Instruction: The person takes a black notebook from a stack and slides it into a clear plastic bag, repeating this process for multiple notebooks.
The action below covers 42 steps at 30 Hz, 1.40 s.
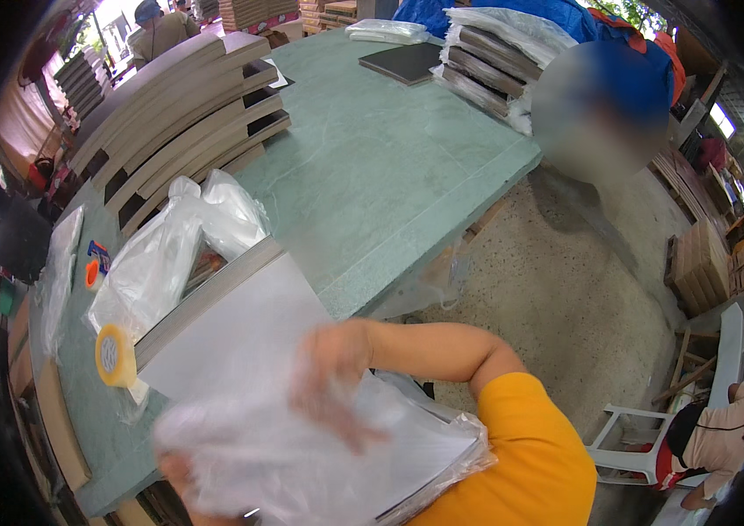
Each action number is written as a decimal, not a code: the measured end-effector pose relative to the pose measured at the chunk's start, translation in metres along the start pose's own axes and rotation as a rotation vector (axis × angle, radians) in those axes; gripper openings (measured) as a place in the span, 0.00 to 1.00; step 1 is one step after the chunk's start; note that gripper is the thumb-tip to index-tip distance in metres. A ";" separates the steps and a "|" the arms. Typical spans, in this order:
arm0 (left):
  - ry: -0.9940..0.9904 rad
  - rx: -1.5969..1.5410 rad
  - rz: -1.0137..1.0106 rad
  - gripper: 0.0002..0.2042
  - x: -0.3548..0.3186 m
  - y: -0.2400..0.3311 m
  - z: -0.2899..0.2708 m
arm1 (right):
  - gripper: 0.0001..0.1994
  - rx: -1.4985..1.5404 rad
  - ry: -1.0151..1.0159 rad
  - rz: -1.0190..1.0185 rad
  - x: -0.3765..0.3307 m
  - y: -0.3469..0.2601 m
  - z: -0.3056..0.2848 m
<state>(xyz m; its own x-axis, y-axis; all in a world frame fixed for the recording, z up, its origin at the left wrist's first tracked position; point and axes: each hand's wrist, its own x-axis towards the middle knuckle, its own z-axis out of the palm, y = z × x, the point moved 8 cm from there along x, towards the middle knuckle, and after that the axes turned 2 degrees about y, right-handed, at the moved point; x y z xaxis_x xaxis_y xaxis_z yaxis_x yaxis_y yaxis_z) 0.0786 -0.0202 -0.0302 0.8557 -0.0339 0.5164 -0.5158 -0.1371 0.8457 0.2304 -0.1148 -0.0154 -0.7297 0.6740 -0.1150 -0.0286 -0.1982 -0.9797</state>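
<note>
While the right hand (337, 368) grips the clear plastic bag (302, 456) over the white board (240, 342), left hand (181, 473) looks closed underneath, blurry though; board overhangs the bench (372, 175) edge, thin film could tear on a corner.

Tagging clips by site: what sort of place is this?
Likely a packing workshop or small factory. A long green table carries stacks of flat boards, some bagged in clear plastic; a tape roll sits by the right hand, which handles a plastic bag over a board.
</note>
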 end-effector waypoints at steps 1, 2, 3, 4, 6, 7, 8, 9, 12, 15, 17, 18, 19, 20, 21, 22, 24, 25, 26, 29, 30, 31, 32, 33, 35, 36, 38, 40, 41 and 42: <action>-0.093 -0.046 0.062 0.19 -0.008 0.008 0.001 | 0.19 -0.310 -0.059 0.131 0.000 0.014 0.003; -0.184 -0.096 0.126 0.20 -0.018 0.016 0.002 | 0.18 -0.537 -0.019 0.166 0.001 0.022 0.009; -0.312 0.059 -0.049 0.20 -0.008 0.005 0.022 | 0.16 -0.850 0.030 0.280 -0.003 0.038 0.001; -0.465 0.242 -0.206 0.20 -0.003 -0.004 0.039 | 0.15 -1.164 0.078 0.393 -0.010 0.057 -0.013; -0.780 1.010 -1.029 0.19 0.027 -0.028 0.059 | 0.13 -1.443 0.086 0.547 -0.020 0.069 -0.023; -0.700 1.139 -1.016 0.17 0.023 -0.041 0.041 | 0.12 -1.417 0.053 0.576 -0.023 0.069 -0.019; -0.590 1.278 -1.035 0.15 0.011 -0.052 0.024 | 0.12 -1.414 -0.005 0.574 -0.020 0.067 -0.012; -0.647 1.219 -1.010 0.13 -0.002 -0.064 0.034 | 0.12 -1.281 0.262 0.390 -0.021 0.043 -0.017; -0.563 0.719 -0.982 0.11 -0.015 -0.047 0.054 | 0.11 -0.659 1.018 0.272 -0.065 -0.024 -0.074; 0.247 0.627 -0.812 0.12 0.020 0.020 -0.011 | 0.16 -0.934 1.688 -0.242 -0.128 -0.049 -0.085; 0.925 1.227 -0.807 0.06 -0.004 0.058 -0.086 | 0.21 -1.040 1.345 -0.144 -0.069 -0.040 -0.059; 1.058 1.252 -0.671 0.07 -0.004 0.056 -0.097 | 0.23 -1.098 1.193 -0.086 -0.049 -0.034 -0.048; 1.177 1.277 -0.523 0.16 -0.005 0.059 -0.100 | 0.25 -1.306 1.319 -0.095 -0.051 -0.045 -0.051; 1.038 1.335 -0.474 0.18 0.005 0.054 -0.098 | 0.28 -1.519 1.455 -0.092 -0.056 -0.058 -0.057; 0.894 1.387 -0.425 0.19 0.015 0.050 -0.095 | 0.29 -1.606 1.496 -0.089 -0.060 -0.062 -0.058; 0.802 1.429 -0.403 0.20 0.022 0.050 -0.090 | 0.30 -1.692 1.542 -0.087 -0.063 -0.067 -0.060; 0.673 1.486 -0.370 0.21 0.036 0.049 -0.076 | 0.31 -1.623 1.452 -0.063 -0.073 -0.061 -0.064; 0.635 1.513 -0.367 0.21 0.040 0.050 -0.071 | 0.29 -1.450 1.435 -0.084 -0.081 -0.056 -0.064; 0.656 1.392 -0.394 0.20 0.034 0.050 -0.071 | 0.26 -1.273 1.410 -0.111 -0.089 -0.052 -0.063; 0.586 0.690 -0.375 0.16 0.004 0.038 -0.082 | 0.19 -0.436 1.051 -0.231 -0.114 -0.015 -0.077; 0.484 0.264 -0.305 0.14 -0.009 0.031 -0.081 | 0.16 -0.112 0.856 -0.278 -0.116 -0.003 -0.076; 0.375 -0.156 -0.225 0.13 -0.017 0.025 -0.073 | 0.15 0.035 0.763 -0.231 -0.112 0.014 -0.074; 0.345 -0.357 -0.312 0.12 -0.031 0.005 -0.063 | 0.13 0.176 0.665 -0.189 -0.104 0.039 -0.070; 0.320 -0.548 -0.399 0.12 -0.051 -0.016 -0.048 | 0.12 0.314 0.555 -0.151 -0.093 0.064 -0.066; 0.207 -0.331 -0.717 0.16 -0.098 -0.073 -0.023 | 0.12 0.316 0.609 0.076 -0.079 0.132 -0.060; 0.366 -0.652 -0.879 0.20 -0.113 -0.096 0.003 | 0.10 0.445 0.711 0.159 -0.081 0.184 -0.055; 0.434 -0.736 -1.051 0.15 -0.175 -0.161 0.030 | 0.08 0.578 0.918 0.300 -0.092 0.286 -0.051; 0.520 -0.612 -1.175 0.13 -0.234 -0.230 0.043 | 0.08 0.125 1.104 0.439 -0.114 0.390 -0.073; 0.582 -0.522 -1.271 0.12 -0.246 -0.249 0.046 | 0.09 -0.165 1.174 0.504 -0.107 0.394 -0.082; 0.642 -0.432 -1.367 0.11 -0.263 -0.262 0.045 | 0.09 -0.145 1.294 0.627 -0.113 0.409 -0.087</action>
<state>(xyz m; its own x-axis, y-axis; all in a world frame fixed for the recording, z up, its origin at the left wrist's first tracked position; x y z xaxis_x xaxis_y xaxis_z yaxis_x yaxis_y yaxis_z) -0.0096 -0.0204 -0.3935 0.5647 0.2996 -0.7690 0.5358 0.5757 0.6177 0.3603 -0.2102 -0.4173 0.5253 0.6800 -0.5115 0.1839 -0.6777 -0.7120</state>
